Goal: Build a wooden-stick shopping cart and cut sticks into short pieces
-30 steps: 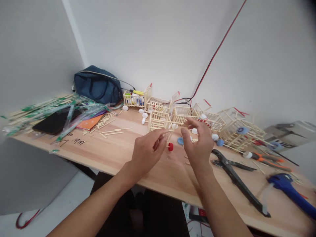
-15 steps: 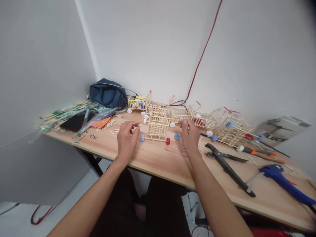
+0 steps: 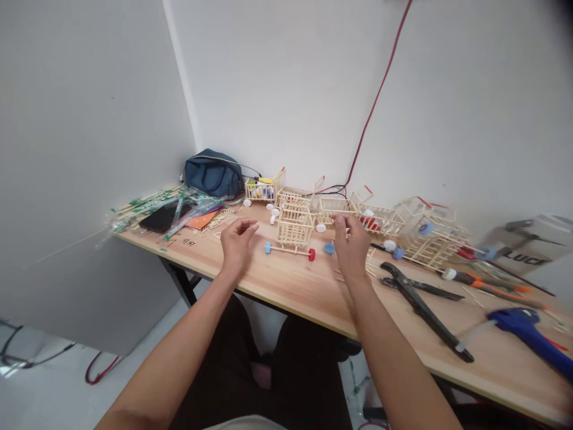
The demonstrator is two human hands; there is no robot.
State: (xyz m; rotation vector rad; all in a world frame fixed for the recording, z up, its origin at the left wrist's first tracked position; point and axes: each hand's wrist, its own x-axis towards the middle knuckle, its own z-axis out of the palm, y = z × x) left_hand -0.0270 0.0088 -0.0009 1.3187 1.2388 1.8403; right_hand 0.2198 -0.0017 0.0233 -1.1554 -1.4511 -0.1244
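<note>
A small cart made of thin wooden sticks (image 3: pixel 295 228) stands on the table between my hands. Along its near side runs a stick axle, with a light blue cap (image 3: pixel 267 248) as wheel on the left end and a red cap (image 3: pixel 312 254) on the right. To the cart's left, my left hand (image 3: pixel 237 243) is raised over the table, fingers loosely bent and holding nothing visible. On the other side my right hand (image 3: pixel 351 243) hovers above a blue bottle cap (image 3: pixel 329 248), its fingers half curled, with nothing seen in them. Neither hand touches the cart.
More stick carts (image 3: pixel 380 220) line the wall. At right lie black-handled cutters (image 3: pixel 421 307), orange-handled pliers (image 3: pixel 496 283) and a blue glue gun (image 3: pixel 521 325). Wrapped sticks (image 3: pixel 143 203), a phone (image 3: pixel 163 217) and a blue pouch (image 3: pixel 213 173) are at left.
The whole view has shifted, so the table and its things sit further right. My left hand's thumb and fingers have drawn closer together. The cart stays in place on the table.
</note>
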